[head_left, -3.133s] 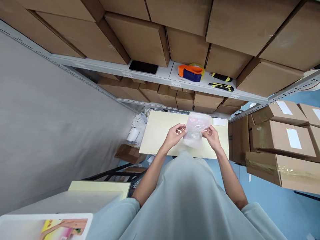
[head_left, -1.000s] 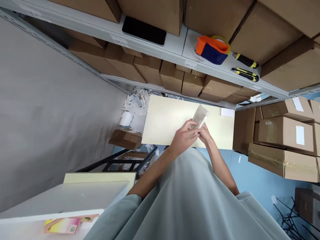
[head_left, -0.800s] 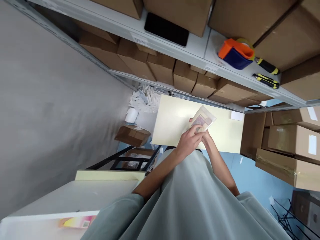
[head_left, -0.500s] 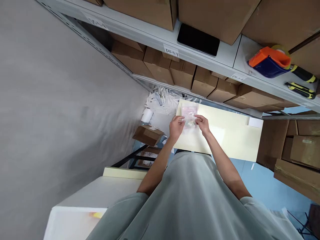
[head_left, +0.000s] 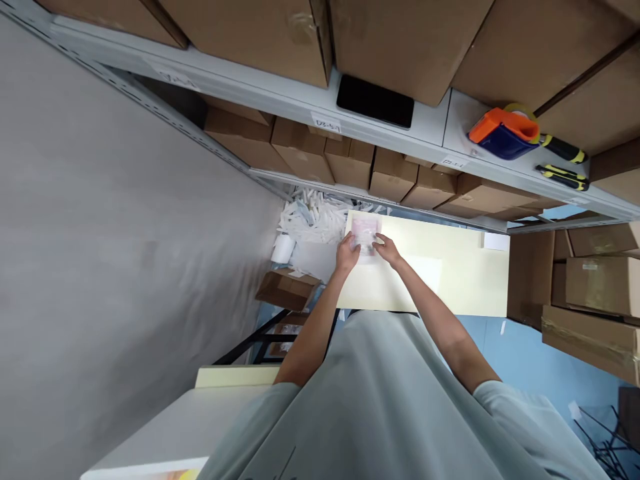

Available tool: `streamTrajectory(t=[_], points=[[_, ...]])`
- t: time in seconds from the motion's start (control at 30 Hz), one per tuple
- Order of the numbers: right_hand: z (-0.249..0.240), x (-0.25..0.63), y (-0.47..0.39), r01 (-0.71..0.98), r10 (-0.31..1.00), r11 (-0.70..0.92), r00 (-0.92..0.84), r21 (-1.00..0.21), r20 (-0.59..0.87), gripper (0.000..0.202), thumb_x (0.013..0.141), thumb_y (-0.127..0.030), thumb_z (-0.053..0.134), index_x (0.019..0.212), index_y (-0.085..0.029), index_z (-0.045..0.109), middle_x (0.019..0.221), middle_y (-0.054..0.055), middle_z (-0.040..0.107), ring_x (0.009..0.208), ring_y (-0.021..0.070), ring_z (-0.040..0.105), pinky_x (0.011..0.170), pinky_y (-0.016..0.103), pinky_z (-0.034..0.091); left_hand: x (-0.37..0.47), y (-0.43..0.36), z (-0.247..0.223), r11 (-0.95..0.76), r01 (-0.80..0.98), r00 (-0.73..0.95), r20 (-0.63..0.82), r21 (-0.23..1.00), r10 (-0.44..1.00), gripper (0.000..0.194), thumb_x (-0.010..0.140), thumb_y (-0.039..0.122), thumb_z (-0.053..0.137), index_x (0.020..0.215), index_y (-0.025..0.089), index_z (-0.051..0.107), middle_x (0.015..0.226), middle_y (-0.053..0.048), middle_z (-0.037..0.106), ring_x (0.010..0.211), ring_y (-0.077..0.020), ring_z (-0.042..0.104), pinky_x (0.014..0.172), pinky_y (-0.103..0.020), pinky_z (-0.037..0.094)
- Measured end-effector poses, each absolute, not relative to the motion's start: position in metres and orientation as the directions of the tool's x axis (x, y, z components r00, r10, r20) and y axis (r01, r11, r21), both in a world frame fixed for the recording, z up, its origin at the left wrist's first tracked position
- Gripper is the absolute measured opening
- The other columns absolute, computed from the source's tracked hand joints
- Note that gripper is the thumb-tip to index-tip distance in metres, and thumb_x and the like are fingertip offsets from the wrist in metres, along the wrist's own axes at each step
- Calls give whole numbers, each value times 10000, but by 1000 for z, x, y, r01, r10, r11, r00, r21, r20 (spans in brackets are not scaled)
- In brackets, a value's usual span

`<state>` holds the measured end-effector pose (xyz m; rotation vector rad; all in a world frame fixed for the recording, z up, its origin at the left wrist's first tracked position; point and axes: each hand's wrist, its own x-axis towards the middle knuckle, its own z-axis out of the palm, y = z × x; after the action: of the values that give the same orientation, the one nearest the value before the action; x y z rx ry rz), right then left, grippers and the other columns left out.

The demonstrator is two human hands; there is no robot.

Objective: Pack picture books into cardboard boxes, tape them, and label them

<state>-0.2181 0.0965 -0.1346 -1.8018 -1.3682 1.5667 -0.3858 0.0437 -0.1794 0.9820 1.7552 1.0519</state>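
A small clear plastic bag (head_left: 367, 230) with pinkish print lies at the left end of the cream tabletop (head_left: 470, 273). My left hand (head_left: 347, 255) grips the bag's left edge between thumb and fingers. On the opposite side, my right hand (head_left: 387, 250) has its thumb and fingers pinched at the bag's right edge. What sits inside the bag is too small to make out.
Above the table a grey shelf holds cardboard boxes (head_left: 395, 47), a black phone (head_left: 375, 101), an orange and blue tape dispenser (head_left: 505, 133) and a yellow-black cutter (head_left: 563, 177). White paper strips (head_left: 315, 217) pile up at left. More boxes (head_left: 600, 283) stand at right.
The camera view has shifted, so the shelf sits lower and further left. Both hands stay at the bag's sides, and the bag appears flatter against the table.
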Motion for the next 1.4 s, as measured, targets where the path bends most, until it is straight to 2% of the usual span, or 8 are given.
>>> streamTrajectory(t=[0.13, 0.33, 0.57, 0.73, 0.83, 0.97, 1.13, 1.4], points=[[-104, -182, 89, 392, 887, -376, -110, -839, -449, 417, 883, -231, 748, 1298, -190, 765, 1343, 127, 786, 1061, 247, 789, 1071, 443, 598, -374, 51, -148, 192, 218, -313, -118, 957, 942, 374, 871, 150, 728, 1234, 221, 777, 1508, -145, 675, 1449, -339, 614, 1113, -518, 605], [-35, -111, 82, 365, 958, -230, -81, -902, -277, 290, 890, -283, 754, 1163, -192, 790, 1354, 149, 783, 1043, 254, 799, 1053, 456, 609, -325, 86, -70, -66, 237, -259, 129, 969, 957, 298, 926, 206, 686, 1197, 222, 809, 1264, -124, 707, 1197, -271, 717, 964, -425, 674], [27, -42, 68, 277, 992, -94, -50, -956, -112, 409, 895, -468, 731, 1215, -216, 767, 1340, 145, 786, 1125, 274, 780, 1029, 456, 619, -259, 102, 15, -252, 235, -142, 289, 939, 947, 281, 963, 232, 658, 1187, 237, 827, 1200, -93, 710, 1135, -233, 723, 968, -388, 665], [57, -13, 53, 214, 998, -34, -49, -976, -45, 477, 883, -543, 736, 1230, -216, 752, 1349, 155, 780, 1125, 278, 772, 1025, 460, 621, -219, 83, 54, -302, 289, -105, 343, 909, 933, 240, 965, 229, 656, 1101, 251, 852, 1105, -75, 713, 1072, -219, 731, 956, -378, 657], [78, 0, 45, 201, 996, 22, -92, -979, 3, 485, 920, -556, 719, 1262, -212, 739, 1372, 166, 765, 1142, 280, 766, 998, 446, 633, -200, 61, 72, -329, 310, -111, 377, 892, 919, 253, 984, 233, 647, 1138, 265, 845, 1124, -68, 730, 1075, -210, 732, 936, -363, 658], [103, 11, 38, 200, 979, 102, -192, -974, 63, 453, 969, -548, 696, 1278, -219, 741, 1365, 163, 760, 1184, 284, 756, 989, 435, 641, -189, 20, 90, -305, 361, -185, 388, 882, 903, 278, 1013, 235, 638, 1214, 278, 825, 1186, -71, 748, 1127, -216, 731, 958, -367, 654], [126, 3, 29, 179, 911, 186, -399, -966, 102, 380, 1009, -506, 681, 1279, -250, 759, 1321, 136, 770, 1175, 273, 760, 1002, 439, 646, -195, -56, 104, -150, 438, -401, 342, 886, 850, 244, 1026, 269, 657, 1158, 323, 854, 1101, -74, 740, 1040, -228, 743, 955, -392, 646], [145, -45, -31, 86, 698, 283, -701, -955, 143, 314, 1016, -477, 695, 1219, -255, 788, 1268, 120, 794, 1140, 269, 768, 995, 441, 641, -207, -190, 121, 43, 452, -718, 335, 891, 611, 210, 1002, 252, 684, 1074, 300, 875, 1018, -66, 724, 957, -209, 728, 888, -361, 626]])
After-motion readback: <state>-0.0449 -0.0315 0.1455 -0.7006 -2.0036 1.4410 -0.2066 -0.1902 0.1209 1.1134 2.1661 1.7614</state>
